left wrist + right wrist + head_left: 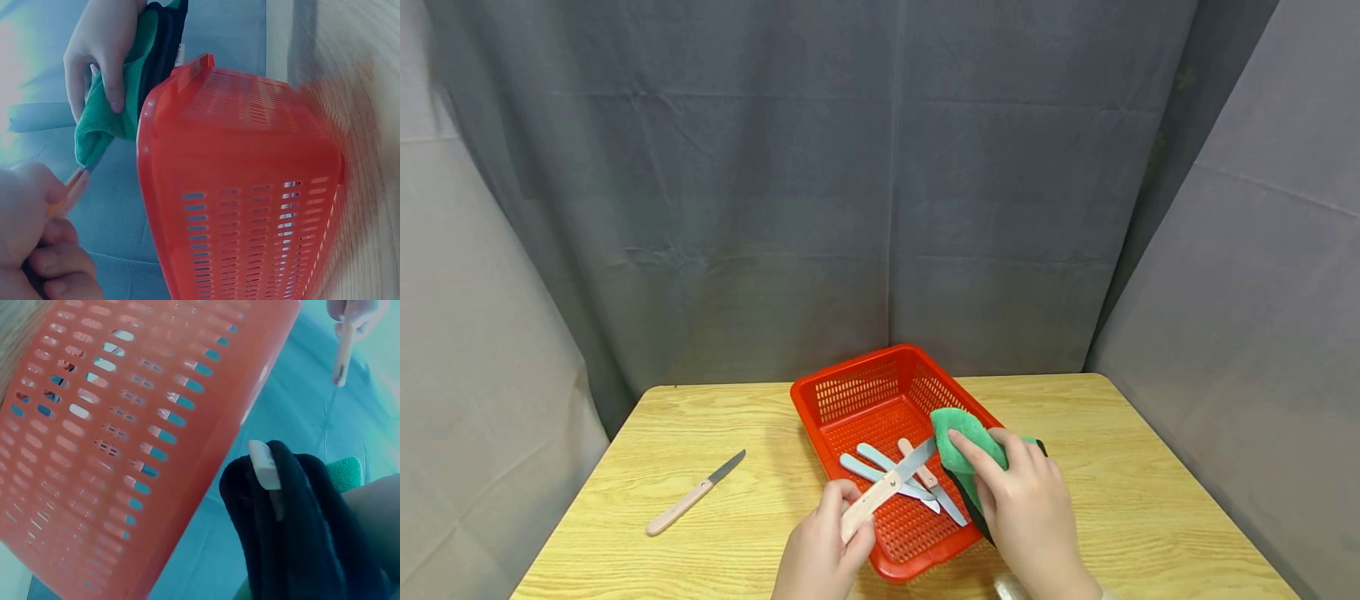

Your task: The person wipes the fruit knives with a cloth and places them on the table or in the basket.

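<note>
In the head view my left hand (827, 542) grips the pale wooden handle of a knife (880, 497), its blade slanting up to the right above a red basket (822, 442). My right hand (1026, 500) pinches a green cloth with a dark edge (958, 429) around the blade's tip end, hiding it. Inside the basket lie two knives with light blue handles (874, 455) and one with a pinkish handle (927, 477), crossing one another. The left wrist view shows the cloth (103, 122) folded at the end of the held knife (75, 194).
Another wooden-handled knife (688, 500) lies on the table (760, 508) left of the basket. A whitish object (1009, 587) partly shows by the right wrist at the front. Grey curtains (760, 208) stand behind and along both sides.
</note>
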{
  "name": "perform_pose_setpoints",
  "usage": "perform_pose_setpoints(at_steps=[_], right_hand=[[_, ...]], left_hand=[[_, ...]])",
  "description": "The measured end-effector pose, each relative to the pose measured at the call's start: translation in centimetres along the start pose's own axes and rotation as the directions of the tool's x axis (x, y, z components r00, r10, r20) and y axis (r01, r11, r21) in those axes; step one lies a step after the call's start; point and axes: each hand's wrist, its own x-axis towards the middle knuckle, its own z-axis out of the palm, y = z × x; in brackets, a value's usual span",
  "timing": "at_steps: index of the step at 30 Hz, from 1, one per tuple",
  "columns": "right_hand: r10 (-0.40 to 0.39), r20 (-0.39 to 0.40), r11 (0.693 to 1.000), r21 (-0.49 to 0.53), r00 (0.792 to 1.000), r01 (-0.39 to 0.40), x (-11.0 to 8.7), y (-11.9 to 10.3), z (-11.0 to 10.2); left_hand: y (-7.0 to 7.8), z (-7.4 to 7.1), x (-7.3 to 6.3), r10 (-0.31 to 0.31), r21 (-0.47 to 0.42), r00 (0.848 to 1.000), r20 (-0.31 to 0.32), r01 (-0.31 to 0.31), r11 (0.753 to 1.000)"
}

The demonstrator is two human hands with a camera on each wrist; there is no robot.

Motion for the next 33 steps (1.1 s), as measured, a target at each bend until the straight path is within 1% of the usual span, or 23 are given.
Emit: perform_pose_setpoints(at_steps=[2,4,7,11,18,23,30,33], right_hand=[[0.009,-0.006,1.000,-0.001,1.000,-0.009,0.0,0.1,-0.2],[0.008,0.009,1.000,0.005,1.000,-0.008,0.0,0.0,-0.4],[-0.025,0.034,0.999,0.035,0.999,0.024,-0.1,-0.2,-0.6],[-0.071,0.056,0.995,0.068,0.996,0.068,-0.3,-1.0,-0.8],[-0.120,0.112,0.993,0.032,0.986,0.117,-0.6,-2.5,-0.8],[-0.143,0.110,0.990,0.033,0.984,0.140,-0.9,-2.9,-0.4],[-0.098,0.144,0.995,0.021,0.985,0.096,-1.0,-2.6,-0.1],[-0.082,0.130,0.996,0.045,0.988,0.077,-1.1,-2.2,0.0]], left_hand=[[-0.1,0.0,0.0,-0.019,0.011,1.000,0.016,0.019,1.000],[-0.1,-0.1,0.1,-0.038,0.014,0.999,0.036,0.037,0.999],[-0.1,-0.1,0.1,-0.051,0.018,0.997,0.049,0.051,0.999],[-0.1,0.0,0.2,-0.058,0.022,0.997,0.048,0.057,0.998],[-0.1,0.2,0.2,-0.074,0.008,0.996,0.052,0.073,0.997],[-0.1,0.3,0.2,-0.063,0.004,0.997,0.036,0.063,0.998],[-0.1,0.2,0.1,-0.024,-0.006,1.000,0.015,0.024,1.000],[-0.1,0.2,0.0,-0.004,-0.006,1.000,0.001,0.004,1.000]])
